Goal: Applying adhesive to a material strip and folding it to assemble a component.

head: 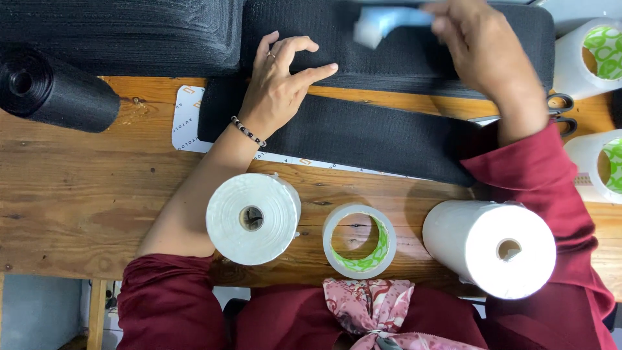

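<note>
- Your left hand (280, 84) lies palm down on the black mesh strip (363, 136), fingers spread and reaching onto the edge of the black mesh stack (402, 45) just beyond the strip; it presses flat and pinches nothing.
- Your right hand (483, 48) hovers over the black mesh stack, on the far side of the strip, with its fingers closed around a blurred pale blue object (382, 23); what that object is cannot be told.
- The black mesh strip runs across the wooden table (78, 188), partly covering a white card (188, 120) at its left end.
- Nearer to you than the strip stand, left to right, a white film roll (253, 219), a tape roll (359, 241) with a green-patterned core, and a second white film roll (495, 249).
- Left of the strip lies a black mesh roll (52, 91).
- Right of the strip, scissors (560, 113) rest partly hidden by your right sleeve, beside two more white rolls (593, 58) with green-patterned cores.
</note>
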